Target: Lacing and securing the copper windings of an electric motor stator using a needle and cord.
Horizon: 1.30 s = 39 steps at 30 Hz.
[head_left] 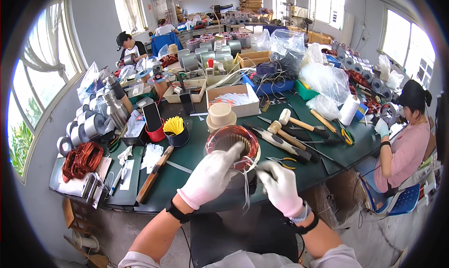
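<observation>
A motor stator with a ring of copper windings stands near the front edge of the green table. My left hand, in a white glove, grips its near left rim, with a finger reaching over into the bore. White cord is looped at the near right of the windings, and its loose ends hang down the front. Just right of the stator my right hand, also gloved, is closed with its fingers pinched at the cord; its fingertips are slightly blurred.
Right of the stator lie yellow-handled pliers, mallets and scissors. Behind it stand cream round blocks. At left are a wooden-handled tool, a cup of yellow strips and copper coils. A co-worker sits at right.
</observation>
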Each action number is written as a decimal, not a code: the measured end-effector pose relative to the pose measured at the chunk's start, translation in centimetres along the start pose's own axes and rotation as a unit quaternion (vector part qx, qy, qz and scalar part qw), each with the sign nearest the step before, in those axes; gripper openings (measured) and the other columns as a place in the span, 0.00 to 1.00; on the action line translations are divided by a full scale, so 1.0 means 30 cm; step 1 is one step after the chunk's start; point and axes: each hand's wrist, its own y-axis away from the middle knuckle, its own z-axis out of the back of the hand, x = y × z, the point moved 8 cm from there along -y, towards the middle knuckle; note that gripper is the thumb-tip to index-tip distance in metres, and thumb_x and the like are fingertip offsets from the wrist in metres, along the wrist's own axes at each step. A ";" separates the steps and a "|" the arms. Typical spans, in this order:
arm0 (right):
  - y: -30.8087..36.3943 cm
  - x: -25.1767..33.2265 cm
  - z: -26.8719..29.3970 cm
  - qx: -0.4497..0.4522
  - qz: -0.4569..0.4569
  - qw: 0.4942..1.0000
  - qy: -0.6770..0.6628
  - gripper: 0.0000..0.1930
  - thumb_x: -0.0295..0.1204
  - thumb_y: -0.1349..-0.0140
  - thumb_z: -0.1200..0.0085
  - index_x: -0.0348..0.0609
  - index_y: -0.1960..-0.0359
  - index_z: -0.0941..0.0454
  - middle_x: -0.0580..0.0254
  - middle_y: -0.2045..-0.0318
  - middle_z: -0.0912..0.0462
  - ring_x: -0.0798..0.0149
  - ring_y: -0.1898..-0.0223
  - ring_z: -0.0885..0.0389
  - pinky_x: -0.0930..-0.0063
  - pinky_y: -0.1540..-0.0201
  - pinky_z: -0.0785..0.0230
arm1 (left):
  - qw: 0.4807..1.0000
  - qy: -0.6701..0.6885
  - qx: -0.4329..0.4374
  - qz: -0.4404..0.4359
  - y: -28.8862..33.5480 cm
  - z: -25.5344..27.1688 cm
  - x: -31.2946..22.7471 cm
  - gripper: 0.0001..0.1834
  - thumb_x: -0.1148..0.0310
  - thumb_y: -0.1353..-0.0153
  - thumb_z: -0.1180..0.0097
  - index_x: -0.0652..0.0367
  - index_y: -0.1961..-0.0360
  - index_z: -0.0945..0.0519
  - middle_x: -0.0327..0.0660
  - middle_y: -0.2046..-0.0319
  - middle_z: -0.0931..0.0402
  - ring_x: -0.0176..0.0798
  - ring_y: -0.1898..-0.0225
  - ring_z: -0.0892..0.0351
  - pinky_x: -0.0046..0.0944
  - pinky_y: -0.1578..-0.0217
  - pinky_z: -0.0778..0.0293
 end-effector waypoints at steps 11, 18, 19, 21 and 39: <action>0.100 0.028 0.001 -0.035 -0.031 0.970 -0.240 0.18 0.23 0.34 0.34 0.33 0.44 0.20 0.72 0.68 0.21 0.80 0.69 0.24 0.81 0.67 0.31 | 0.997 0.019 -0.041 -0.056 0.020 -0.029 0.003 0.28 0.82 0.49 0.30 0.60 0.43 0.15 0.44 0.55 0.14 0.54 0.55 0.17 0.50 0.49 0.22; -0.001 0.311 0.188 -0.042 0.285 0.955 -0.069 0.07 0.27 0.30 0.36 0.38 0.56 0.11 0.49 0.54 0.12 0.52 0.57 0.14 0.55 0.53 0.24 | 0.999 0.011 -0.029 -0.035 0.032 -0.018 0.010 0.28 0.82 0.48 0.31 0.60 0.43 0.15 0.45 0.55 0.14 0.54 0.55 0.17 0.49 0.50 0.22; 0.045 0.322 0.218 -0.033 0.240 0.940 -0.241 0.07 0.26 0.28 0.39 0.37 0.55 0.12 0.46 0.55 0.11 0.51 0.56 0.12 0.52 0.51 0.23 | 0.999 0.015 -0.030 -0.034 0.037 -0.018 0.015 0.28 0.82 0.48 0.31 0.60 0.43 0.15 0.45 0.55 0.14 0.54 0.55 0.17 0.49 0.50 0.22; 0.193 0.360 0.220 0.104 0.231 0.863 -0.436 0.09 0.24 0.27 0.43 0.34 0.52 0.13 0.43 0.60 0.09 0.54 0.58 0.09 0.54 0.53 0.19 | 0.998 0.001 -0.039 -0.039 0.045 -0.021 0.020 0.28 0.82 0.47 0.31 0.60 0.42 0.16 0.45 0.55 0.14 0.54 0.55 0.16 0.49 0.50 0.22; 0.703 -0.701 0.631 0.075 0.023 0.856 0.512 0.10 0.31 0.30 0.45 0.44 0.52 0.16 0.54 0.60 0.11 0.49 0.63 0.11 0.54 0.61 0.17 | 0.997 -0.021 -0.076 0.017 0.040 -0.002 -0.027 0.23 0.83 0.48 0.35 0.63 0.48 0.14 0.49 0.57 0.16 0.57 0.54 0.19 0.51 0.48 0.24</action>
